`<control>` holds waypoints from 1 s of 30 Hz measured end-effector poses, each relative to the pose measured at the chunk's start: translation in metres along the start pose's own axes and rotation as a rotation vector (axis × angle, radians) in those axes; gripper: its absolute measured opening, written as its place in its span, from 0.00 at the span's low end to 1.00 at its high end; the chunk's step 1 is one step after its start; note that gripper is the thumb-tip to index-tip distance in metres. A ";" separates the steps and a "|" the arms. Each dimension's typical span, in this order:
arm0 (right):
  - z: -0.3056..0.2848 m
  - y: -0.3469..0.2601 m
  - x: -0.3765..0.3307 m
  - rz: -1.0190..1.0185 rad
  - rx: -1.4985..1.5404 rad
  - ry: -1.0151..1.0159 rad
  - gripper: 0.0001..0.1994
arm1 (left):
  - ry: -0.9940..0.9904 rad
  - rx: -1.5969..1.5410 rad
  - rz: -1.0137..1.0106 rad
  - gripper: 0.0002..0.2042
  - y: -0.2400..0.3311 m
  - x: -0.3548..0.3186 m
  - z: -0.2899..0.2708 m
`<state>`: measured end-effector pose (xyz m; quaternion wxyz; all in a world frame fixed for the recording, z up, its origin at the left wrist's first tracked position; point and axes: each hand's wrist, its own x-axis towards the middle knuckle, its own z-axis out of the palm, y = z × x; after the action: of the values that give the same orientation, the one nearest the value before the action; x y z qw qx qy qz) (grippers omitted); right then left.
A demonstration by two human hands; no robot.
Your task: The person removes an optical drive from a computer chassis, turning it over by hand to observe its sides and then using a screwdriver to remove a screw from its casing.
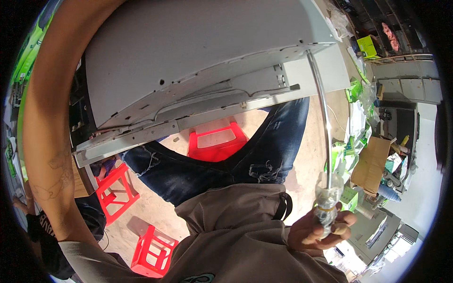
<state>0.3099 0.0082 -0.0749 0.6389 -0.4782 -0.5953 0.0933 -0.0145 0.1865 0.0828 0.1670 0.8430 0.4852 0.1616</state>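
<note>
My right hand [306, 232] is closed around the handle of a long screwdriver [324, 123]. Clear plastic, bound with a band, wraps that handle. The bright shaft runs up to the right front corner of a large grey metal cabinet [203, 40], where its tip meets or overlaps the edge; contact is hard to tell. Small holes line the cabinet's folded edge, and a thin rod or cable lies along the recess below it. Up the left side stretches my left forearm [49, 108], passing out at the top, so my left hand is out of sight.
Red plastic stools [113, 195] stand at the left, with another red stool [219, 153] beyond my legs. A person in dark clothes [89, 221] is at the lower left. Green-and-white bags and a cardboard box [371, 166] crowd the right side.
</note>
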 end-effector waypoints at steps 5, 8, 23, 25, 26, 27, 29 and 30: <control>0.008 0.011 -0.012 -0.006 -0.059 0.056 0.24 | 0.273 0.223 -0.074 0.28 -0.002 -0.007 0.026; 0.020 0.021 -0.017 0.124 0.156 0.011 0.25 | 0.233 0.208 -0.035 0.28 -0.003 -0.010 0.025; 0.033 0.046 -0.036 0.481 0.422 -0.268 0.31 | 0.181 0.007 0.229 0.17 -0.039 0.011 0.017; 0.028 0.049 -0.036 0.538 0.479 -0.324 0.32 | 0.186 0.021 0.197 0.15 -0.035 0.013 0.022; 0.026 0.050 -0.036 0.544 0.453 -0.347 0.32 | 0.188 0.028 0.181 0.14 -0.032 0.013 0.023; 0.023 0.051 -0.036 0.552 0.455 -0.359 0.32 | 0.208 0.027 0.226 0.13 -0.027 0.013 0.025; 0.019 0.054 -0.034 0.565 0.469 -0.395 0.32 | 0.229 0.068 0.222 0.13 -0.017 0.010 0.026; 0.018 0.056 -0.034 0.569 0.481 -0.419 0.32 | 0.232 0.111 0.174 0.13 -0.009 0.003 0.026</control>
<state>0.3109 0.0232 -0.1409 0.5462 -0.4312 -0.5180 0.4973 -0.0088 0.1905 0.0562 0.0485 0.8654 0.4345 0.2446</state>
